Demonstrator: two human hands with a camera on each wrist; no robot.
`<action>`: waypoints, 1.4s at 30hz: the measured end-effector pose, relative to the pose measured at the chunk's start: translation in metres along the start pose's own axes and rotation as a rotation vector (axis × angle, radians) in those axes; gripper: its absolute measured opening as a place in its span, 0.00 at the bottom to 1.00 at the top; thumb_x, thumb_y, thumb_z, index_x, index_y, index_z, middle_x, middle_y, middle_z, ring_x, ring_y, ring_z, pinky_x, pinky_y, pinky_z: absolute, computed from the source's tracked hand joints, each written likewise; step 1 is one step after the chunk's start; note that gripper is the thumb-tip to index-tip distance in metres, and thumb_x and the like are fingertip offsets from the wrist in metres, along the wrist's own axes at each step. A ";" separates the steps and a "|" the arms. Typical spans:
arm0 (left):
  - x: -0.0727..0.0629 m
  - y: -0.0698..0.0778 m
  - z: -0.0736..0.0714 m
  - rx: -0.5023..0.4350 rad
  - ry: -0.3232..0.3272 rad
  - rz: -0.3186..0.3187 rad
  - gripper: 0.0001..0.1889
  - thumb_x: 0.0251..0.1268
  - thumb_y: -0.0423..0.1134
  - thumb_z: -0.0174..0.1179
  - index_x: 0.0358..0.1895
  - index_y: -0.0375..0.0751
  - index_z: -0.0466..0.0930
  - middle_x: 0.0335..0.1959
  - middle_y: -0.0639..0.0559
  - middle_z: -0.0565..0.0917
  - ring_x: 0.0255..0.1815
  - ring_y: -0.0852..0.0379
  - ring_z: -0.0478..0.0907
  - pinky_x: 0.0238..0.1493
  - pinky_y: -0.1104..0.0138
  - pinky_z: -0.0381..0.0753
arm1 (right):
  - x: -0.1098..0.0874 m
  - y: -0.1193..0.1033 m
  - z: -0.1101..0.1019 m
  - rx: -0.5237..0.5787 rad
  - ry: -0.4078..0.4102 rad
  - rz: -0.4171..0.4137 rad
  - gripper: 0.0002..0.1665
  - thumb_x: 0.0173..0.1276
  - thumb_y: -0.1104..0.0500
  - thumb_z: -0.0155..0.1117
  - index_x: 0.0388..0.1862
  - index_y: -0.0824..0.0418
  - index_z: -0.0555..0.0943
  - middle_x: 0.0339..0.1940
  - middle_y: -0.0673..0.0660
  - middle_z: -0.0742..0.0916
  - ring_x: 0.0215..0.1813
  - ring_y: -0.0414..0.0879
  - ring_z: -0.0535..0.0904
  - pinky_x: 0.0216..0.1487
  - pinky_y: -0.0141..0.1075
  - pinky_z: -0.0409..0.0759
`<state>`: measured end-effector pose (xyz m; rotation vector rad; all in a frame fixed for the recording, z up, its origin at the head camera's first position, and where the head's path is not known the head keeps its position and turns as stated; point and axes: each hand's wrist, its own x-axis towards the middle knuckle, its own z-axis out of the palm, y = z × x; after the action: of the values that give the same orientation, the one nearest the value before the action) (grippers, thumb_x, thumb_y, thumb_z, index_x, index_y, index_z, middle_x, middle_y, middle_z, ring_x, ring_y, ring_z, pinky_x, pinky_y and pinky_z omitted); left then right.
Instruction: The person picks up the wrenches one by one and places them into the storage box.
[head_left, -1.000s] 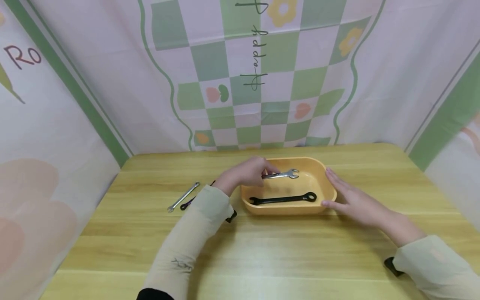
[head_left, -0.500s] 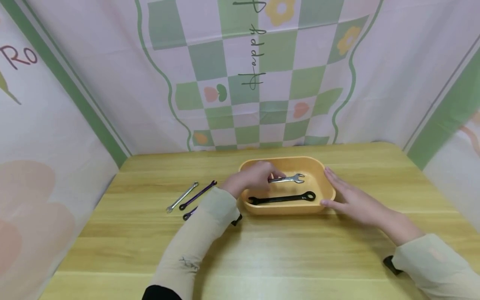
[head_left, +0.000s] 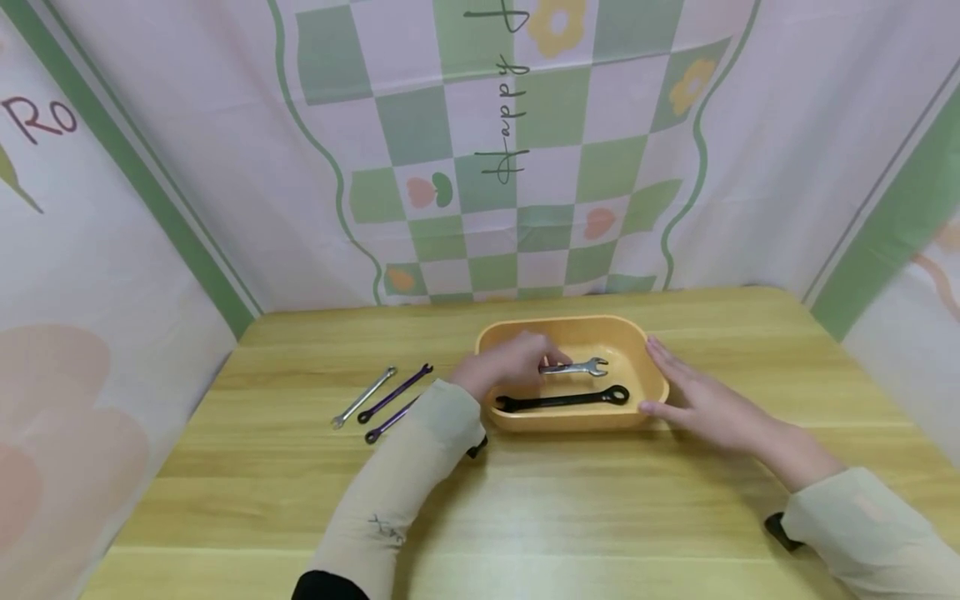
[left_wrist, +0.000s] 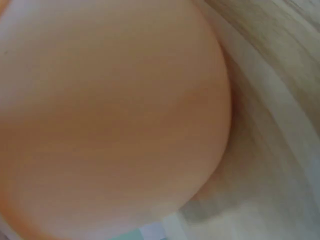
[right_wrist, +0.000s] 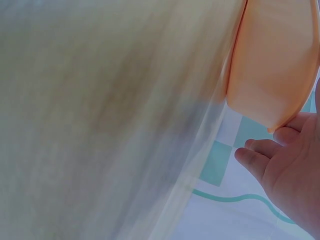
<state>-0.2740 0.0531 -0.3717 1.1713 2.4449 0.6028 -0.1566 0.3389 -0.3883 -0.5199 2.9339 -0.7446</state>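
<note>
A silver open-ended wrench [head_left: 585,367] lies low inside the yellow-orange plastic tray [head_left: 573,422], its jaw end pointing right. My left hand [head_left: 513,362] reaches over the tray's left side and pinches this wrench; the fingers cover its other end. In front of it a black ratchet wrench [head_left: 562,400] rests on the tray floor. My right hand [head_left: 701,404] touches the tray's right end with extended fingers and thumb. The right wrist view shows these fingers [right_wrist: 252,157] at the orange rim. Close up, the tray's outer wall [left_wrist: 115,115] fills most of the left wrist view.
Left of the tray, a small silver wrench [head_left: 363,397] and two purple wrenches lie slanted on the wooden table [head_left: 570,517]. The nearer purple wrench [head_left: 386,425] is partly behind my left sleeve. A patterned cloth [head_left: 525,167] hangs behind the table.
My left hand has moved slightly right and toward me with the silver wrench, bringing it lower in the tray. The purple wrenches have come into fuller view. My right hand stays at the tray.
</note>
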 end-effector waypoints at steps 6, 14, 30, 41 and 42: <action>-0.001 0.000 0.005 0.015 -0.013 -0.033 0.32 0.57 0.16 0.57 0.62 0.48 0.85 0.53 0.55 0.86 0.45 0.60 0.79 0.38 0.73 0.78 | -0.001 0.000 0.002 0.001 -0.001 0.005 0.57 0.76 0.40 0.61 0.85 0.60 0.40 0.85 0.61 0.44 0.77 0.76 0.50 0.71 0.70 0.53; 0.003 -0.003 0.010 0.069 -0.044 -0.020 0.32 0.54 0.15 0.59 0.60 0.48 0.87 0.46 0.56 0.87 0.37 0.58 0.77 0.34 0.73 0.77 | -0.001 0.001 0.003 -0.001 0.002 0.003 0.57 0.76 0.41 0.61 0.85 0.61 0.40 0.85 0.61 0.44 0.77 0.76 0.50 0.71 0.70 0.52; 0.012 -0.009 0.018 0.169 -0.101 0.073 0.27 0.63 0.18 0.57 0.61 0.47 0.86 0.55 0.55 0.87 0.48 0.64 0.79 0.45 0.75 0.76 | 0.000 0.001 0.005 -0.004 -0.003 0.001 0.57 0.76 0.41 0.62 0.85 0.61 0.40 0.84 0.62 0.45 0.77 0.76 0.51 0.71 0.70 0.53; 0.014 -0.007 0.017 0.187 -0.109 0.128 0.29 0.61 0.18 0.59 0.64 0.46 0.83 0.55 0.52 0.87 0.54 0.57 0.81 0.50 0.74 0.78 | 0.001 -0.001 0.001 -0.008 -0.006 0.007 0.57 0.76 0.40 0.60 0.85 0.59 0.38 0.85 0.61 0.43 0.77 0.76 0.50 0.71 0.70 0.52; 0.014 -0.006 0.017 0.188 -0.114 0.135 0.29 0.61 0.18 0.59 0.64 0.46 0.83 0.55 0.52 0.87 0.54 0.57 0.81 0.50 0.74 0.78 | 0.001 -0.001 0.001 -0.008 -0.008 0.008 0.57 0.76 0.40 0.60 0.85 0.59 0.38 0.85 0.61 0.43 0.77 0.76 0.50 0.71 0.70 0.53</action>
<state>-0.2777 0.0642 -0.3915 1.4125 2.3805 0.3377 -0.1574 0.3371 -0.3881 -0.5106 2.9313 -0.7288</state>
